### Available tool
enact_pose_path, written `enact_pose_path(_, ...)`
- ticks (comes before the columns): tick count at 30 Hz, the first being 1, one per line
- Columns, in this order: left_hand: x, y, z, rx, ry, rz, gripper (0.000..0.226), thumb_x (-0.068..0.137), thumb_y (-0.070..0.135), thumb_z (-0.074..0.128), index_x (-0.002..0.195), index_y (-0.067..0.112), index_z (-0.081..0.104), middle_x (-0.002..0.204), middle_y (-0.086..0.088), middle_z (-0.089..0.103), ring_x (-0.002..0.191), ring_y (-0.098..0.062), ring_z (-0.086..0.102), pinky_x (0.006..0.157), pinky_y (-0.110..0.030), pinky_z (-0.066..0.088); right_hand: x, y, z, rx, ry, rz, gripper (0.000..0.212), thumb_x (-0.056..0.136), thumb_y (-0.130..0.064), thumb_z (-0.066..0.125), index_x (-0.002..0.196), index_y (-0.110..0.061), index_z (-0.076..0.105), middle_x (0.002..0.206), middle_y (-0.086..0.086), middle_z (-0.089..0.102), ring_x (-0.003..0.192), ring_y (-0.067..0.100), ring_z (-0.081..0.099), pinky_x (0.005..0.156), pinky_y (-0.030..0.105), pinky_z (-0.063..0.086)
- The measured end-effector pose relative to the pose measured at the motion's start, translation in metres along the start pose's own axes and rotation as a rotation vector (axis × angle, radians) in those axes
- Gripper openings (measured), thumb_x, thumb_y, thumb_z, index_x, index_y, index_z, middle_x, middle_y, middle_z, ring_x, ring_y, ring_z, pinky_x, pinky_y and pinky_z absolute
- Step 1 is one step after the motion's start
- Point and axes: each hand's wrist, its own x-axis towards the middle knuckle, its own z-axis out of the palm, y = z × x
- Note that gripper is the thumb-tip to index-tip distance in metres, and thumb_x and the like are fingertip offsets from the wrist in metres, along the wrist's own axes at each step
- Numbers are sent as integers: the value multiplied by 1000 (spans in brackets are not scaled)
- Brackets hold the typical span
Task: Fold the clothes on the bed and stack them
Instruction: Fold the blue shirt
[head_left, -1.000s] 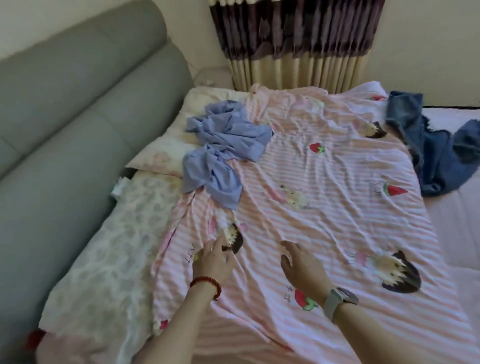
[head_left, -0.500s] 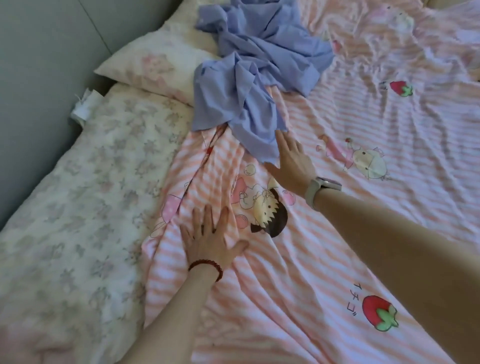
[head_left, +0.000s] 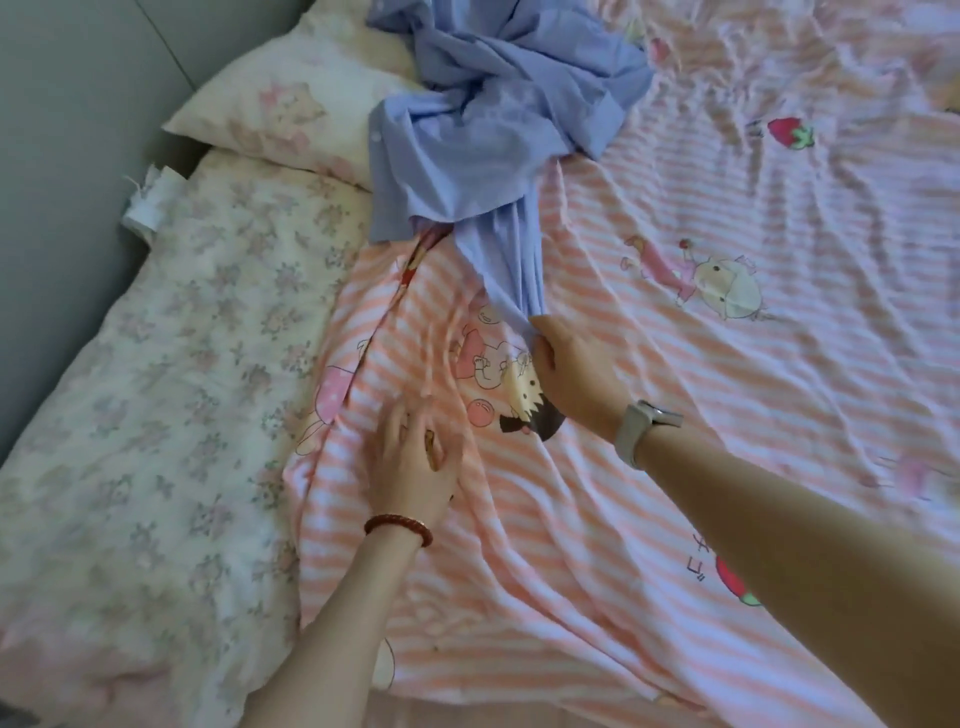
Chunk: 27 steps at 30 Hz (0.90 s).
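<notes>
The blue shirt (head_left: 498, 119) lay crumpled in the upper middle of the frame, bunched in loose folds, with a buttoned edge showing at its left side. Part of it rested on the pillow (head_left: 270, 114) at upper left, the rest on the pink striped blanket (head_left: 675, 415). One long strip of its cloth was drawn down toward the centre of the frame, narrowing into tight pleats where the right hand (head_left: 574, 371) gripped its end, fingers curled round the fabric. A pale watch (head_left: 641, 431) sat on that wrist.

The left hand (head_left: 413, 462) lay flat on the blanket just below and left of the right hand, fingers spread and straight, holding nothing; a red bead bracelet (head_left: 399, 527) circled its wrist.

The blanket was rumpled, with cartoon figures and strawberries printed on it, and its left edge ran down the middle left of the frame over a flowered sheet (head_left: 145, 415). A grey padded headboard (head_left: 67, 130) closed the far left. To the right of the hands, the blanket spread wide and open toward the right edge of the frame.
</notes>
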Motion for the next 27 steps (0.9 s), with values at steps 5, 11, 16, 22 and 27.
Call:
enact_pose_path(5, -45, 31, -1, -149, 173, 148, 59, 82, 38, 45, 130, 4, 45, 135, -22, 44, 129, -29, 34, 108, -38, 30, -131, 41, -26, -27, 4, 40, 30, 90, -25, 38, 88, -4, 59, 66, 3, 53, 61, 28, 49, 53, 34, 33)
enact_pose_path(11, -76, 94, 22, -169, -129, 189, 70, 84, 41, 52, 142, 7, 33, 147, -20, 29, 138, -30, 26, 111, -34, 21, -264, 63, -61, 14, 103, 309, 30, 86, -31, 39, 71, -9, 52, 56, -12, 34, 49, 24, 38, 46, 29, 21)
enact_pose_path(16, -96, 159, 55, -467, -490, -178, 91, 87, 34, 62, 149, 14, -2, 157, -6, 8, 143, -20, 16, 115, -34, 19, -321, 69, -87, 17, 13, 358, 28, 83, -34, 34, 66, -14, 44, 57, -6, 38, 53, 21, 39, 48, 34, 27)
enact_pose_path(22, -118, 215, 88, -449, -254, -261, 50, 92, 7, 52, 140, 6, 38, 136, -15, 50, 121, -31, 48, 89, -22, 35, -368, 79, -97, 199, -48, 495, 51, 82, -53, 27, 81, -12, 59, 69, 2, 59, 63, 19, 50, 59, 31, 37)
enact_pose_path(27, -202, 199, 80, -296, -548, 85, 29, 90, 5, 50, 114, 9, 66, 97, -16, 69, 88, -20, 60, 65, -22, 34, -343, 107, -125, 461, 148, 744, 30, 97, -31, 46, 122, -18, 55, 100, 1, 61, 98, 18, 59, 75, 28, 44)
